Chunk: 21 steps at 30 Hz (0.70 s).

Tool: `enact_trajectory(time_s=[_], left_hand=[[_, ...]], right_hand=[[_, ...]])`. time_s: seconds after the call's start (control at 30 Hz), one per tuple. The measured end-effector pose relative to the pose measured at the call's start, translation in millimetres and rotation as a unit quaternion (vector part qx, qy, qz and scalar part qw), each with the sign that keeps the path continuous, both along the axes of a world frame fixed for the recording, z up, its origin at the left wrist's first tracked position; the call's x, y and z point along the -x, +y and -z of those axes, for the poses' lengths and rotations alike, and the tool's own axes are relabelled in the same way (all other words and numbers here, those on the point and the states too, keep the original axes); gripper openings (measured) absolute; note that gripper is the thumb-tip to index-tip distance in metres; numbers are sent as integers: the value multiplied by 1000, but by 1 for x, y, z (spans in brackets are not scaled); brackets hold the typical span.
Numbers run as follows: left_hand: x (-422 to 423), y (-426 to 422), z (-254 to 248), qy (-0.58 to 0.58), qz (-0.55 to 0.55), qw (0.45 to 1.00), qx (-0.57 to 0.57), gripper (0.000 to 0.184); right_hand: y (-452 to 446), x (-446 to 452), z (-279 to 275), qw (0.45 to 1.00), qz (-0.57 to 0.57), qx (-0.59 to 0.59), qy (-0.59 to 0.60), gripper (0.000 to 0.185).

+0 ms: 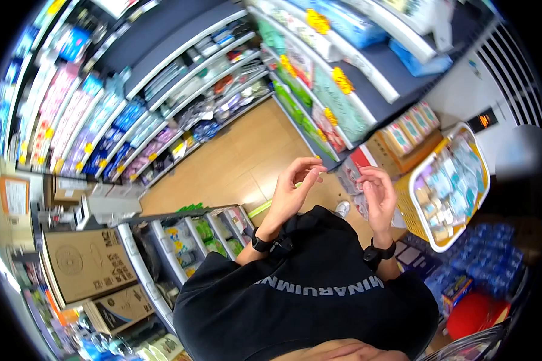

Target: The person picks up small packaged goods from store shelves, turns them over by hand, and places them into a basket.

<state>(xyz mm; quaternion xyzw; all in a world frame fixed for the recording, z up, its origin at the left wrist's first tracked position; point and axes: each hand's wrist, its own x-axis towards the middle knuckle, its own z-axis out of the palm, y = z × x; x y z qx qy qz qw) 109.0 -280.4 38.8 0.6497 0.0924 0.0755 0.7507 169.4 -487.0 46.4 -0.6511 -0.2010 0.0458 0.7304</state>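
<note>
My left hand is raised in front of my black shirt, its fingers loosely bent and apart. Nothing shows between its thumb and fingers. To its right, my right hand is also held up, with curled, parted fingers and no object visible in it. A gap separates the two hands, and neither touches a shelf. Each wrist wears a black band. Beyond my right hand stands a yellow basket with a white rim, filled with small packages.
Stocked shelves line the left and far sides. Another shelf unit with yellow tags stands ahead right. Cardboard boxes sit on a low shelf at left. Wrapped blue bottles lie at right. Tan floor runs between.
</note>
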Motion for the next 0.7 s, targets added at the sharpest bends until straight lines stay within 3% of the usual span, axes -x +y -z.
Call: enact_trajectory(time_s=[0.43, 0.7], left_hand=[[126, 125, 7, -7, -247, 969, 26, 25], [146, 155, 18, -28, -324, 944, 52, 22]], right_hand=[[165, 46, -11, 941, -337, 39, 0, 30], [223, 41, -15, 916, -396, 68, 5, 31]])
